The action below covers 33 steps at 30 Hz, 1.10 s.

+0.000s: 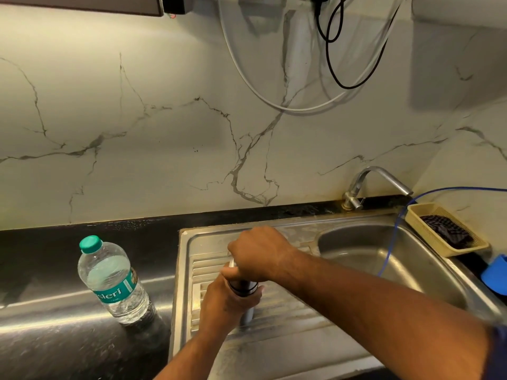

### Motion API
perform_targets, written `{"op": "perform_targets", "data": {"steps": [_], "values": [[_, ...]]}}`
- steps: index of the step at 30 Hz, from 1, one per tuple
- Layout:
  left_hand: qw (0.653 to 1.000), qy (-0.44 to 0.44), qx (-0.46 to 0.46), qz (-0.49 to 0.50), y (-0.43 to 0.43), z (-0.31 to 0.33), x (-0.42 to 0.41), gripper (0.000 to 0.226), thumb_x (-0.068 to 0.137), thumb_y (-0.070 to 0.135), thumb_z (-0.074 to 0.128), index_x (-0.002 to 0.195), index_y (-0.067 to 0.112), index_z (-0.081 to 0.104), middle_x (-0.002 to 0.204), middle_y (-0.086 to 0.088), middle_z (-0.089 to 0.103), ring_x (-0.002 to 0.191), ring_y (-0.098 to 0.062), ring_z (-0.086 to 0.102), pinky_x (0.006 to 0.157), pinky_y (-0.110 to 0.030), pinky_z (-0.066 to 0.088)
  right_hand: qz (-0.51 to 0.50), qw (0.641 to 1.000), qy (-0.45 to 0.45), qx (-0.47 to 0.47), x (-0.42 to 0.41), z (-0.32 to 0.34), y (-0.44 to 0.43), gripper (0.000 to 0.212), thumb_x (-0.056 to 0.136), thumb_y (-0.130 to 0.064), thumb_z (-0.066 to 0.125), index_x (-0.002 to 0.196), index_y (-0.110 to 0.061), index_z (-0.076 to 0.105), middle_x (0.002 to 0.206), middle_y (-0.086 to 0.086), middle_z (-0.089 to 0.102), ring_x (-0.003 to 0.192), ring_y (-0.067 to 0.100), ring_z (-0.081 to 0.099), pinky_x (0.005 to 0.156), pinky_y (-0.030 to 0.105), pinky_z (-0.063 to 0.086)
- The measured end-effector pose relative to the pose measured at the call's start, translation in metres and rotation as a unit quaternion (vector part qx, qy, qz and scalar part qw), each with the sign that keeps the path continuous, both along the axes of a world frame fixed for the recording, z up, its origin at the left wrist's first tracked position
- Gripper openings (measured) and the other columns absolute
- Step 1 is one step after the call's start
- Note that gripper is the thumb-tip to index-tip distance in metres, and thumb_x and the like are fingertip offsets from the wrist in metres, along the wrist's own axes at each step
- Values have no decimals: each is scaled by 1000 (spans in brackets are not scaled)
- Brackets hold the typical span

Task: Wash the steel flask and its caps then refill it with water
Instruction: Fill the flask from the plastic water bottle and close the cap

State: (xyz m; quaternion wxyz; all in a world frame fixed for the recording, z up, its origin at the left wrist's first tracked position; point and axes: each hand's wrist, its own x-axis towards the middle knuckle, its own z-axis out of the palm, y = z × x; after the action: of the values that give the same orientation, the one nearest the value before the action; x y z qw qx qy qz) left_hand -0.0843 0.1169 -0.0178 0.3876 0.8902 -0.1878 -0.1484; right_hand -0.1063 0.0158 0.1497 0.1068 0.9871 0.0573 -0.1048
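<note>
The flask (244,288) stands on the drainboard (296,322); water bottle (113,281) left on the counter (49,346); basin (370,250) right, tap (369,183) behind it.

Warm light from above glares on the dark countertop (68,311), with wide-angle bending and soft edges.

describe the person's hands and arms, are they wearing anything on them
The left hand and right hand are bare, with no gloves, and no watch or band shows at either wrist. Both forearms are bare too. A dark blue sleeve shows on the right arm at the lower right corner; no sleeve shows on the left arm.
</note>
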Motion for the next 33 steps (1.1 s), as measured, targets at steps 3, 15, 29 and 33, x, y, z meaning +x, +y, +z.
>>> {"op": "perform_targets", "data": {"steps": [3, 15, 29, 33], "values": [[995, 20, -93, 13, 8, 10, -7, 54, 66, 54, 86, 105, 29, 59, 92, 17, 65, 83, -2, 62, 75, -19, 49, -30, 999, 6, -29, 2, -3, -4, 34, 101, -47, 56, 108, -16, 67, 77, 0, 56, 66, 14, 51, 62, 33, 41], [1000, 13, -12, 15, -1, 12, -3, 48, 71, 53, 80, 108, 43, 50, 80, 23, 57, 75, -4, 60, 60, -14, 42, 66, 991, 76, 92, -3, 3, -20, 56, 86, -35, 78, 134, -21, 54, 108, 1, 55, 95, 15, 55, 69, 26, 48], [977, 120, -151, -88, 19, 26, 6, 60, 68, 27, 94, 116, 37, 60, 104, 11, 75, 101, -9, 71, 88, -24, 59, 31, 910, 46, 411, -5, -48, -44, 69, 75, -39, 89, 131, -28, 49, 131, -5, 55, 115, 11, 54, 95, 28, 53], [987, 97, -119, -45, 18, 32, -4, 57, 68, 22, 94, 111, 38, 60, 106, 12, 72, 101, -10, 70, 92, -32, 59, -42, 822, -69, 564, -21, -79, -29, 53, 74, -24, 88, 117, -27, 57, 111, -8, 68, 103, 15, 68, 89, 35, 60]]}}
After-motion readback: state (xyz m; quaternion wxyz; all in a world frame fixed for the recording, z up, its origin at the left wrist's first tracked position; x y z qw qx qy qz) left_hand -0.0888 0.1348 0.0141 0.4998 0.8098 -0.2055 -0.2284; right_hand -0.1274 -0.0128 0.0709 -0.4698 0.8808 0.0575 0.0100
